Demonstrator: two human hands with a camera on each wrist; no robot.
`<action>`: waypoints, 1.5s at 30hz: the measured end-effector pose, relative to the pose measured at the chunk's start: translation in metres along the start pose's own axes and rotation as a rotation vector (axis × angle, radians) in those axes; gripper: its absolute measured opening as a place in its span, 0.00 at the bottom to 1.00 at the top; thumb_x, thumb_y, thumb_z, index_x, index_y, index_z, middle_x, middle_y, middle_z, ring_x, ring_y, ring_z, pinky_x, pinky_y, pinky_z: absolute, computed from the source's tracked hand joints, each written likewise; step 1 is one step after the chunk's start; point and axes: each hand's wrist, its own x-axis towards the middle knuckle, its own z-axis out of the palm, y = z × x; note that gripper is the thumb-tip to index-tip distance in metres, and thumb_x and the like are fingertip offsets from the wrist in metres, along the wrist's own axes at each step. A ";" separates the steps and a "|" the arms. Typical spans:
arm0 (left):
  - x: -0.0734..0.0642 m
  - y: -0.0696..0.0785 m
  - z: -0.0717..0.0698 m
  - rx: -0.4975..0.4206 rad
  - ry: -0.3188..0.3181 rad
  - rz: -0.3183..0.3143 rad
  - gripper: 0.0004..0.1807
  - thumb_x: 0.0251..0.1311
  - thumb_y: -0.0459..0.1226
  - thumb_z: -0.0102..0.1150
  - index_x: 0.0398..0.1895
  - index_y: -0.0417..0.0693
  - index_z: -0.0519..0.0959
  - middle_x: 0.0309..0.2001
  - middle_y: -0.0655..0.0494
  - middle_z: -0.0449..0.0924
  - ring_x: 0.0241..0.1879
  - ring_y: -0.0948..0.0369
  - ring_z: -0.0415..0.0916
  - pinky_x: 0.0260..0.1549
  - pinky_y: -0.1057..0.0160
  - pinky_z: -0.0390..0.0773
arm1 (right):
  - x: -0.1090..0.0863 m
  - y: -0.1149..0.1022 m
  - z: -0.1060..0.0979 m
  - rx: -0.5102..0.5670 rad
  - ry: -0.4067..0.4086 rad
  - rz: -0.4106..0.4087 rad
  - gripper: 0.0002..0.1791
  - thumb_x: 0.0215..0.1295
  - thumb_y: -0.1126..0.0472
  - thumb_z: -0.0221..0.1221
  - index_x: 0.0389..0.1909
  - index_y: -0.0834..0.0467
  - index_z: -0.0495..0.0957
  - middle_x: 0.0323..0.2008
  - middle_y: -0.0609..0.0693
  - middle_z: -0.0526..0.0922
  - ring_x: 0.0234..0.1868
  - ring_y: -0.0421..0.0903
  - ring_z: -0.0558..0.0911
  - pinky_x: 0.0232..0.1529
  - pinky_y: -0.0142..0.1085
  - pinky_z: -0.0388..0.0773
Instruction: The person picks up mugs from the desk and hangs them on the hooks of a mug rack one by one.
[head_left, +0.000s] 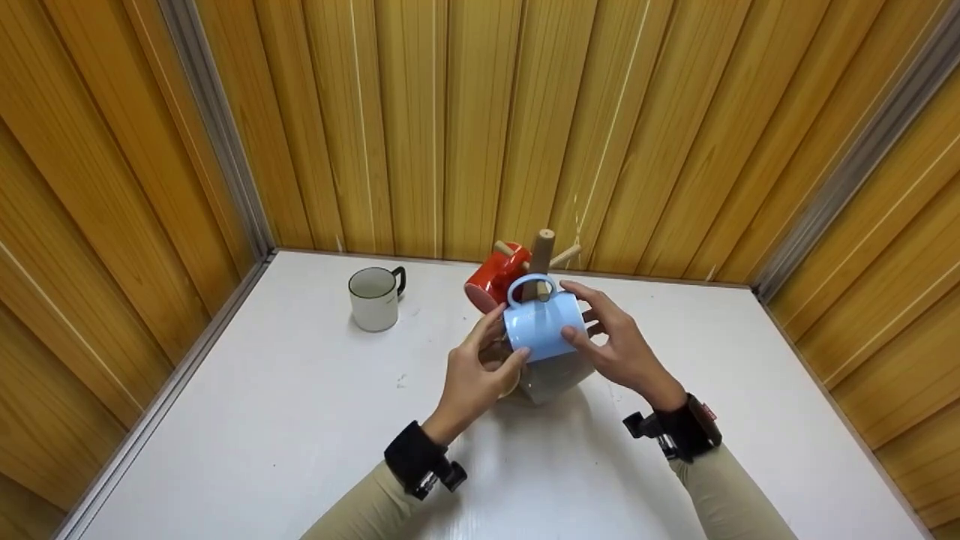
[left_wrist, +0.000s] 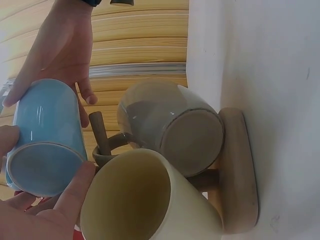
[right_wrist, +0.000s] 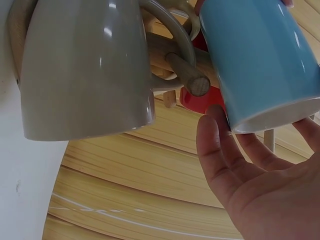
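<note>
Both hands hold a light blue mug [head_left: 544,328] tipped on its side, its handle upward, in front of a wooden mug tree [head_left: 543,251]. My left hand [head_left: 474,375] grips the base end, thumb and fingers on opposite sides. At the mouth end, fingers of my right hand [head_left: 626,346] pinch the rim and wall. A peg tip [head_left: 543,291] overlaps the handle's loop in the head view. Below the blue mug, a grey mug [right_wrist: 85,75] hangs by its handle on a lower peg. Beside it is a cream mug [left_wrist: 195,210], mostly hidden by my left hand in the head view.
A red mug [head_left: 496,274] hangs on the tree's far left side. On the white table [head_left: 315,420] to the left stands a white mug [head_left: 375,304] with a black rim and handle. Wood-patterned panels [head_left: 480,112] enclose the table at the back and sides.
</note>
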 end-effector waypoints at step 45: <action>0.034 0.065 -0.005 0.271 0.171 0.329 0.35 0.61 0.40 0.73 0.70 0.41 0.72 0.64 0.46 0.74 0.54 0.51 0.77 0.50 0.58 0.82 | -0.026 0.010 0.003 0.051 -0.015 0.083 0.40 0.65 0.72 0.63 0.76 0.66 0.58 0.60 0.70 0.78 0.43 0.59 0.86 0.41 0.47 0.87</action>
